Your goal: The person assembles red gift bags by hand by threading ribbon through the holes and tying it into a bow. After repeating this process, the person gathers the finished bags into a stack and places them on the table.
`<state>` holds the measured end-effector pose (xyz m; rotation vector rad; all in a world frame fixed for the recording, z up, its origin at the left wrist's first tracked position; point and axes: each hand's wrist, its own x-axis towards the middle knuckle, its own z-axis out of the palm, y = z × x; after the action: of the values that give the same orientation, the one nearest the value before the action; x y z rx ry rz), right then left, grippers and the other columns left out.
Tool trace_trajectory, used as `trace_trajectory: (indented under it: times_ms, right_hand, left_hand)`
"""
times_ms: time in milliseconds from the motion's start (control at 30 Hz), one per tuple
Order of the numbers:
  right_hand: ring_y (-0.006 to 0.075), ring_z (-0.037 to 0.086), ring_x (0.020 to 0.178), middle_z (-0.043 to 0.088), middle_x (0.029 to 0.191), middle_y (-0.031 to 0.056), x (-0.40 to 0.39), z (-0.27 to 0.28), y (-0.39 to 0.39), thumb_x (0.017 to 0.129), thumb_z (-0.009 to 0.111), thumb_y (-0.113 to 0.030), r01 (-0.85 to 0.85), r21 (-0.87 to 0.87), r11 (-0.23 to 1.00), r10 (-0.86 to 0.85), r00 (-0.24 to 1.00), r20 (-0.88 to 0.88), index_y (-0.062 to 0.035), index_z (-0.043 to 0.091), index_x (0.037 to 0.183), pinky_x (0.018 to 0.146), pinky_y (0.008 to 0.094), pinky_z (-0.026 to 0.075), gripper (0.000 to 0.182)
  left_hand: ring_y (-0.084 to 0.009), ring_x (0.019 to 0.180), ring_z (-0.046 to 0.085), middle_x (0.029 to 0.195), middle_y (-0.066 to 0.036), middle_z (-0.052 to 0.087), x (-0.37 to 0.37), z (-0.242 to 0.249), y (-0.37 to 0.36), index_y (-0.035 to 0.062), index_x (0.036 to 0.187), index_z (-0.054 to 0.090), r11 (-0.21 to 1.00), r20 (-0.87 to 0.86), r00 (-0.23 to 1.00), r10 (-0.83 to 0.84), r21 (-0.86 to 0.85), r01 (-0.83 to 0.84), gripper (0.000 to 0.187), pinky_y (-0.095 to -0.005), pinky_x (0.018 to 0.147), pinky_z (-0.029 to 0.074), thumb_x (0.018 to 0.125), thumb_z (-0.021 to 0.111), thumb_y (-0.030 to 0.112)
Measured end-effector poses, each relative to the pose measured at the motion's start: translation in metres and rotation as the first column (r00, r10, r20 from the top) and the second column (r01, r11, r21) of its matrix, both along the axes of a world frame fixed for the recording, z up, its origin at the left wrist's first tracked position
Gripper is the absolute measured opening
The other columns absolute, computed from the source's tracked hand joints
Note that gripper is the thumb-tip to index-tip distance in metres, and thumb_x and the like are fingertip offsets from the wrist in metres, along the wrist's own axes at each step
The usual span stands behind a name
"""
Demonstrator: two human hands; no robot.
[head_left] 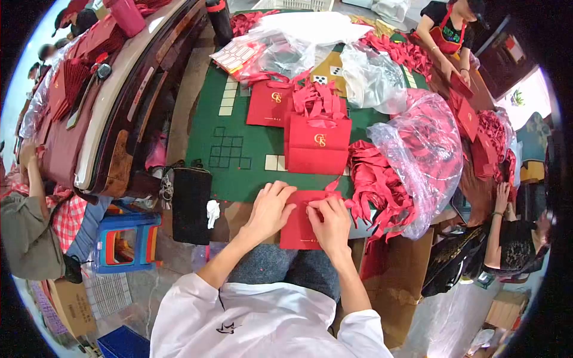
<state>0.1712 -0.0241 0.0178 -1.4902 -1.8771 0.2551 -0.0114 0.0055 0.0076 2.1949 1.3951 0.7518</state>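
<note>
A red paper bag (301, 235) with small gold print lies flat in front of me at the table's near edge. My left hand (271, 209) rests along its left side, fingers stretched out and thumb apart over the bag. Over the bag's right half, my right hand (331, 219) is closed in a pinch; what sits between the fingertips is too small to make out. A short red ribbon end (332, 185) sticks up at the bag's top edge. Just beyond, finished-looking red bags with ribbon handles (318, 143) are stacked. Loose red ribbons (382, 185) spill beside my right hand.
A clear plastic sack (427, 155) full of red ribbons bulges at the right. Plastic wrapping (298, 45) and a dark bottle (219, 24) stand farther back. A black pouch (191, 204) hangs at the left. Co-workers (450, 36) handle red bags around the green table (209, 176).
</note>
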Motion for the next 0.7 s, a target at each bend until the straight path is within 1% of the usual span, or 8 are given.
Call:
trace_trajectory:
  times_ms: [133, 200, 300, 433, 500, 600, 633, 700]
  right_hand:
    - [0.0281, 0.060, 0.082, 0.061, 0.085, 0.0074, -0.004, -0.006, 0.001, 0.076, 0.075, -0.009, 0.012, -0.015, 1.000, -0.013, 0.999, -0.043, -0.0076, 0.067, 0.086, 0.071, 0.0390, 0.049, 0.013]
    - [0.0282, 0.060, 0.082, 0.061, 0.085, 0.0076, -0.005, -0.012, 0.001, 0.076, 0.075, -0.009, 0.012, -0.016, 1.000, -0.013, 0.999, -0.045, -0.0075, 0.066, 0.086, 0.072, 0.0393, 0.049, 0.013]
    - [0.0284, 0.060, 0.083, 0.061, 0.085, 0.0078, -0.005, -0.012, 0.000, 0.076, 0.075, -0.009, 0.012, -0.026, 1.000, -0.013, 0.999, -0.045, -0.0075, 0.066, 0.086, 0.074, 0.0396, 0.049, 0.013]
    - [0.0284, 0.060, 0.083, 0.061, 0.085, 0.0079, -0.007, -0.013, -0.002, 0.076, 0.075, -0.009, 0.013, -0.046, 0.999, -0.016, 0.998, -0.060, -0.0074, 0.066, 0.084, 0.075, 0.0394, 0.049, 0.012]
    - [0.0283, 0.060, 0.082, 0.061, 0.084, 0.0077, -0.008, -0.011, -0.003, 0.076, 0.075, -0.009, 0.000, -0.040, 0.999, -0.002, 0.998, -0.060, -0.0073, 0.066, 0.084, 0.075, 0.0394, 0.049, 0.012]
    - [0.0285, 0.060, 0.079, 0.062, 0.081, 0.0080, -0.011, -0.003, -0.005, 0.075, 0.075, -0.008, -0.001, -0.031, 1.000, -0.001, 0.998, -0.068, -0.0065, 0.065, 0.081, 0.073, 0.0396, 0.048, 0.012]
    - [0.0288, 0.060, 0.077, 0.062, 0.079, 0.0084, -0.011, -0.001, -0.006, 0.074, 0.075, -0.006, 0.008, -0.027, 1.000, -0.010, 0.997, -0.076, -0.0058, 0.065, 0.080, 0.071, 0.0399, 0.048, 0.012]
    - [0.0286, 0.060, 0.077, 0.062, 0.080, 0.0081, -0.009, -0.001, -0.008, 0.075, 0.075, -0.009, 0.006, -0.046, 0.999, -0.009, 0.997, -0.075, -0.0065, 0.064, 0.080, 0.071, 0.0397, 0.048, 0.012]
  left_hand:
    - [-0.0345, 0.098, 0.054, 0.105, -0.014, 0.058, -0.001, 0.001, 0.000, 0.0038, 0.111, 0.061, 1.000, 0.016, 1.000, -0.022, -0.007, 0.022, 0.039, -0.0431, 0.086, 0.046, 0.075, 0.075, 0.008]
    - [-0.0338, 0.096, 0.054, 0.100, -0.013, 0.057, -0.001, 0.004, 0.001, 0.0051, 0.104, 0.061, 0.999, -0.005, 1.000, -0.023, -0.027, 0.022, 0.035, -0.0426, 0.084, 0.045, 0.074, 0.077, 0.010]
    - [-0.0334, 0.096, 0.053, 0.098, -0.011, 0.056, 0.001, 0.010, 0.000, 0.0056, 0.100, 0.060, 1.000, -0.051, 0.999, -0.013, -0.017, 0.012, 0.033, -0.0426, 0.083, 0.044, 0.073, 0.078, 0.012]
    - [-0.0334, 0.093, 0.055, 0.095, -0.011, 0.058, 0.002, 0.007, -0.002, 0.0060, 0.099, 0.060, 1.000, -0.079, 0.997, -0.001, -0.015, 0.000, 0.033, -0.0425, 0.080, 0.045, 0.073, 0.078, 0.011]
    - [-0.0332, 0.088, 0.057, 0.089, -0.012, 0.058, 0.001, 0.006, 0.000, 0.0062, 0.097, 0.060, 0.992, -0.006, 1.000, -0.004, -0.124, 0.003, 0.029, -0.0425, 0.076, 0.047, 0.073, 0.078, 0.010]
    - [-0.0330, 0.085, 0.059, 0.085, -0.012, 0.060, 0.002, 0.011, -0.001, 0.0059, 0.095, 0.061, 0.995, 0.073, 0.997, -0.017, -0.093, 0.024, 0.024, -0.0441, 0.074, 0.049, 0.075, 0.075, 0.008]
    - [-0.0330, 0.085, 0.059, 0.085, -0.012, 0.060, 0.002, 0.013, -0.001, 0.0059, 0.095, 0.061, 0.995, 0.073, 0.997, -0.018, -0.093, 0.025, 0.024, -0.0441, 0.074, 0.049, 0.075, 0.075, 0.008]
    - [-0.0294, 0.079, 0.063, 0.083, -0.013, 0.064, 0.003, 0.014, -0.001, 0.0037, 0.095, 0.061, 0.998, 0.115, 0.992, -0.054, -0.035, 0.058, 0.016, -0.0410, 0.068, 0.050, 0.082, 0.069, 0.007]
